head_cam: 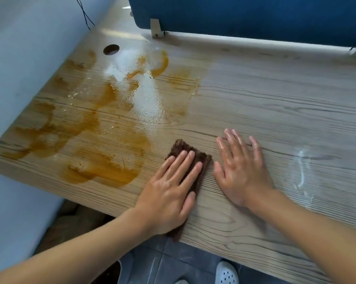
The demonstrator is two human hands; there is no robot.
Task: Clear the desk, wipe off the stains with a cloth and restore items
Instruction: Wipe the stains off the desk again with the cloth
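The left hand (168, 193) lies flat on the brown cloth (195, 160) near the front edge of the desk (275, 95), fingers straight. The right hand (242, 171) rests flat beside it, holding nothing. The cloth looks soft and floppy, so pressing with a flat palm works best. Orange stains (95, 124) wait on the left.

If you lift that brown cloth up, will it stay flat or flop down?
Probably flop: the brown cloth lies flat under the left hand, and its near end droops over the edge of the desk. Its fuzzy weave would likely grip the wood rather than slide.
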